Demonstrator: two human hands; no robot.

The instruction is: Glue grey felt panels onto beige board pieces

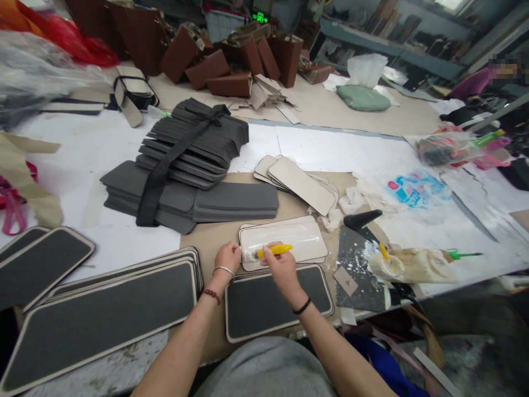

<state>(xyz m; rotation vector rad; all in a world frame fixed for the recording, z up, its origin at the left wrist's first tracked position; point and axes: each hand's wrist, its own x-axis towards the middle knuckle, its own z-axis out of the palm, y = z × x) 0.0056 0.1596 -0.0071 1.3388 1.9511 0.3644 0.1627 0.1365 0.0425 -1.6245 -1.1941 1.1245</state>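
Head view: brush (pixel 281 248) partly behind right hand (pixel 283 271)

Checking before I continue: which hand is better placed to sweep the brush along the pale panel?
Probably the right hand: it holds the yellow-handled brush over the pale panel. The left hand is at the panel's left end, apparently steadying it.

White-topped worktable (pixel 289 149); brown sheet (pixel 209 240) on it, bearing cream panels (pixel 308 234); strapped grey stack (pixel 196 149); white-spattered dark mat (pixel 350 248).
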